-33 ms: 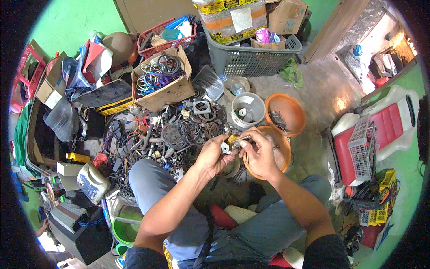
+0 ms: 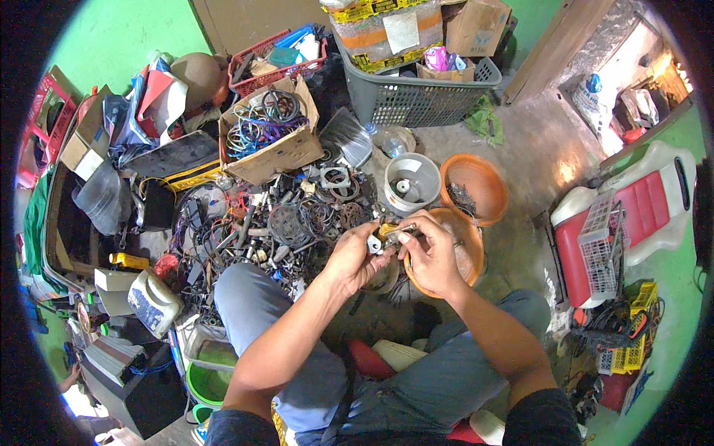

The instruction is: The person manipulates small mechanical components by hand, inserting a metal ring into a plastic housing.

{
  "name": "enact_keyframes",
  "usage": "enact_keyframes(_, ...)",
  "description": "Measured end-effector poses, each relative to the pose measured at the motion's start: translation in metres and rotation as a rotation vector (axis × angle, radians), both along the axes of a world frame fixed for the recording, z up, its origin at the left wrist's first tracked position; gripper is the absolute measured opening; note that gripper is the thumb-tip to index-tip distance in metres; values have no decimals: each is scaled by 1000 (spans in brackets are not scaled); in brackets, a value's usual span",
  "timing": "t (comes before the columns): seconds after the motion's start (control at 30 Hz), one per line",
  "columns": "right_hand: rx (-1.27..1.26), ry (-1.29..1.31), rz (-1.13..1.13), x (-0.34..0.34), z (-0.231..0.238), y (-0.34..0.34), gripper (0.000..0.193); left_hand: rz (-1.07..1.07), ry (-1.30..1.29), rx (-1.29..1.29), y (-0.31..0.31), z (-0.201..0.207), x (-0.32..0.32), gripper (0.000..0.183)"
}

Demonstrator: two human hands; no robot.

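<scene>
Yellow and silvery, the small metal part (image 2: 385, 232) is held up between the left hand (image 2: 351, 258) and the right hand (image 2: 431, 256). Fingers cover much of it, so I cannot tell its full shape, nor whether it is one piece or several. The nearer orange bowl (image 2: 465, 241) is partly hidden behind the right hand, and what lies in it is hard to make out.

Beyond the hands stands a grey bucket (image 2: 414, 166) with a white round piece (image 2: 402, 186) inside. Beside it, the farther orange bowl (image 2: 488, 180) holds small dark pieces (image 2: 461, 198). To the left, a heap of mixed metal parts and wires (image 2: 288, 223) spreads close to the left knee (image 2: 249, 288). Behind this heap, a cardboard box (image 2: 279, 165) is filled with coiled cables (image 2: 256, 132).

Both forearms reach forward and inward, above the bent legs. The left hand is half curled, with its fingers and thumb around one side of the part. The right hand is bent at the knuckles, and its thumb and index finger pinch the other side.
</scene>
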State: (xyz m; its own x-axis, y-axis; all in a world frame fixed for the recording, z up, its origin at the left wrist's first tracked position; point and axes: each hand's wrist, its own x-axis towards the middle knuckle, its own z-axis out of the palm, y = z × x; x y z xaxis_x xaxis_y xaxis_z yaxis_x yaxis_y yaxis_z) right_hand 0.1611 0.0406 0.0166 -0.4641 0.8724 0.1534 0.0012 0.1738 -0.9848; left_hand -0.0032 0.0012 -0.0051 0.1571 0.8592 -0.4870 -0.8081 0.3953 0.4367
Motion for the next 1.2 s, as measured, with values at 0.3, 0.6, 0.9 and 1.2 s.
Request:
enact_keyframes(0.3, 504, -222, -79, -3, 9, -1, 14, 46, 26, -64, 3, 8, -1, 32)
enact_keyframes(0.6, 160, -327, -64, -4, 23, -8, 11, 49, 268, -10, -2, 14, 5, 29)
enact_keyframes(0.9, 411, -315, -199, -4, 11, -15, 13, 101, 205, 16, 1, 12, 12, 26)
enact_keyframes(1.2, -127, -94, -219, -10, -8, -19, 12, 223, 243, -13, 3, 17, 18, 27)
